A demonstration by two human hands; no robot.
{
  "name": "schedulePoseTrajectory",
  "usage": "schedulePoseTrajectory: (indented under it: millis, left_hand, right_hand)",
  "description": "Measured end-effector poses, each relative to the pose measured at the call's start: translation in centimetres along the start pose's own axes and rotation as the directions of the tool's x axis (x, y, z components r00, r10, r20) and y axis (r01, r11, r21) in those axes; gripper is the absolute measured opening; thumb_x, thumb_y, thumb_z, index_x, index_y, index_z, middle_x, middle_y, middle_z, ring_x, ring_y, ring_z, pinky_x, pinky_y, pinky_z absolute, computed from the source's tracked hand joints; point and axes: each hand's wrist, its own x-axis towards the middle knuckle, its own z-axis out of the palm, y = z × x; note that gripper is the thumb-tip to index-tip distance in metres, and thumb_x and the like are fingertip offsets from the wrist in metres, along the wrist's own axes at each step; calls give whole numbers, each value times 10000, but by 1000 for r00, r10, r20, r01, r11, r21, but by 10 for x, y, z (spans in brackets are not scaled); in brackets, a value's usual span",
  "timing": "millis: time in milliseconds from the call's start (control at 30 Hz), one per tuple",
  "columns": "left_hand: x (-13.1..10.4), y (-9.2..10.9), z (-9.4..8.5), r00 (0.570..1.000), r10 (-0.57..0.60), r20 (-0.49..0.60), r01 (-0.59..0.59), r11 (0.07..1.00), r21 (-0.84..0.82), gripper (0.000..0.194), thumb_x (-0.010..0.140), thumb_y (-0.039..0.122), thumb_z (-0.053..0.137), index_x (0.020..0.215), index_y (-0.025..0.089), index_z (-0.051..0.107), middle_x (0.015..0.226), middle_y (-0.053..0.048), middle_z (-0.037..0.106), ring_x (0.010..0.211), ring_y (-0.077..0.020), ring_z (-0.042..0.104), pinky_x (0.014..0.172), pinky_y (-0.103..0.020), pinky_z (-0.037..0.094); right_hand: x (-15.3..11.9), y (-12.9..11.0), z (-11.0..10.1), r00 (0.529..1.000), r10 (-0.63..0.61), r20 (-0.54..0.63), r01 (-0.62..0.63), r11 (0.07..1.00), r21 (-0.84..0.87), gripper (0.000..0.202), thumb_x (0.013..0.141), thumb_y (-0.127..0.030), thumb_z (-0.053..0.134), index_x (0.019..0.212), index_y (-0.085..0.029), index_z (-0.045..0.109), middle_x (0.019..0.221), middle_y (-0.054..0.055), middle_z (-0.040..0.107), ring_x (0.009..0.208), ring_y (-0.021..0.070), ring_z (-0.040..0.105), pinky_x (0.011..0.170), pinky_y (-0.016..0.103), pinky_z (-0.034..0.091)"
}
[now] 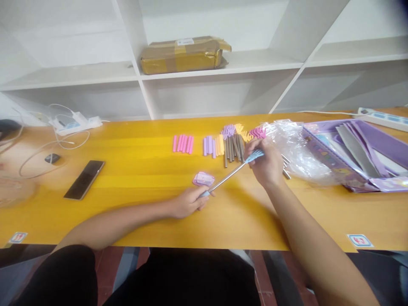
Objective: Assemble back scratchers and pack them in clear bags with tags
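A telescopic back scratcher point(230, 173) with a light blue claw head and blue handle slants up to the right above the table. My left hand point(188, 202) is closed around its handle end. At the other end, my right hand point(263, 163) has its fingers closed at the claw head. Beyond my hands lie pink handle tubes point(183, 144), purple tubes point(209, 146), orange tubes point(219, 145) and metal rods point(233, 148). Claw heads in purple point(228, 131), yellow point(246, 135) and magenta point(258, 132) sit behind them. A small stack of pink cards point(203, 178) lies just beyond my left hand.
Clear plastic bags point(290, 144) and an opened purple box point(334, 157) with papers inside are on the right. A phone point(84, 179), a dark mouse-like object point(52, 158) and a power strip with cables point(78, 124) lie left. White shelving holds a taped carton point(185, 55).
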Motion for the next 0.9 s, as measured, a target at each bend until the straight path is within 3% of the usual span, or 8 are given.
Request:
schedulePoseTrajectory:
  millis: [233,333,900]
  left_hand:
    - [0,0,1,1000,0,-18,1,998,69,357,1136,431,404,1340,188,567,744,37,546,666,-151,526,730,-293,464]
    - [1,2,2,1000,0,-29,2,998,59,350,1135,411,393,1336,180,562,735,36,530,667,-154,515,718,-296,460]
    - [-2,-2,5,999,12,-53,-10,999,37,382,1145,451,371,1344,174,544,731,52,508,643,-136,488,694,-292,457]
  right_hand:
    - [-1,-1,-3,999,-8,52,6,999,36,402,1021,-559,655,790,-230,659,769,26,508,564,115,422,515,303,323]
    - [-2,-2,-2,998,12,62,-13,1000,21,412,999,-593,669,789,-239,661,777,32,517,576,126,417,517,305,323]
    - [-17,-2,20,976,20,218,-33,998,53,404,1052,-517,645,814,-196,710,783,29,544,578,120,450,565,312,320]
